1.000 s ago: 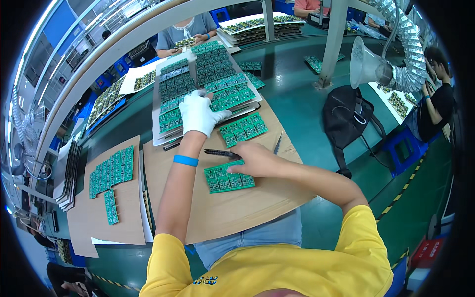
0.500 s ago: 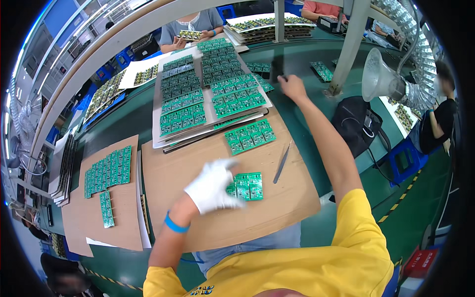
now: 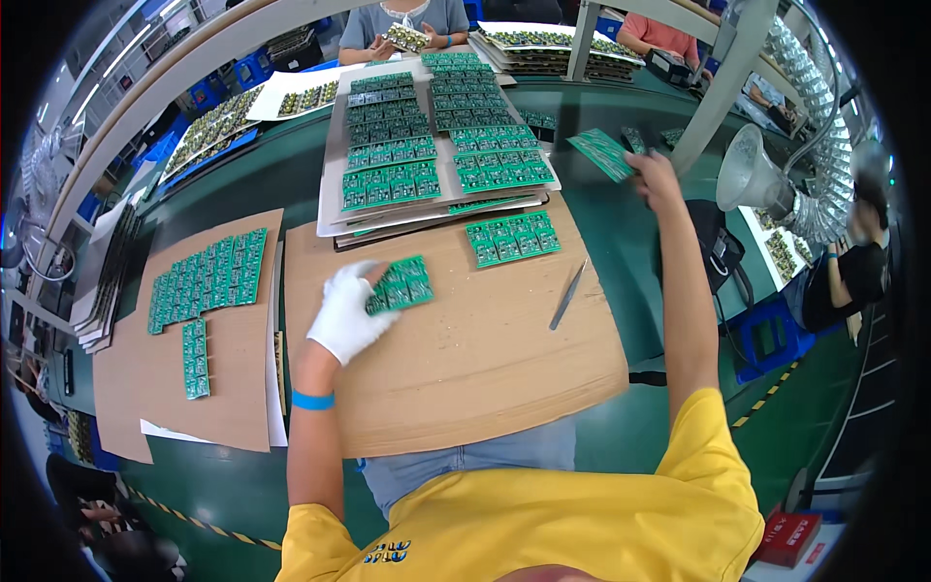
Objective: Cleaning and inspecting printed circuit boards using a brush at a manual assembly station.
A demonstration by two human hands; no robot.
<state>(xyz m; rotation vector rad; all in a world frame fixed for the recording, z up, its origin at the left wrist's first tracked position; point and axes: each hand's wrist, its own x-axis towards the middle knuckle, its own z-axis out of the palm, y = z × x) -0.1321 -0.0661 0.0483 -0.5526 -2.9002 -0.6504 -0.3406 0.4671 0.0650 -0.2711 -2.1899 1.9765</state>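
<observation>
My left hand (image 3: pixel 351 312), in a white glove with bare fingertips, is closed on the left end of a green circuit board panel (image 3: pixel 407 281) above the brown cardboard (image 3: pixel 456 388). Out to the right, my bare right hand (image 3: pixel 656 181) pinches the edge of another green circuit board panel (image 3: pixel 599 155), tilted over the green bench. A blurred dark shape lies just beyond those fingers; I cannot tell what it is. On the cardboard between my hands lie a third panel (image 3: pixel 514 239) and metal tweezers (image 3: pixel 568 295).
Rows of panels cover a stacked white board (image 3: pixel 441 199) ahead. More panels (image 3: pixel 208 281) lie on a second cardboard sheet at left. A black backpack (image 3: pixel 713 242), a metal post and a fume extraction hood (image 3: pixel 752 170) stand at right. Co-workers sit across the bench.
My left hand has moved left and away from me, carrying the panel off the middle of the cardboard. My right hand has swung right and now holds a panel.
</observation>
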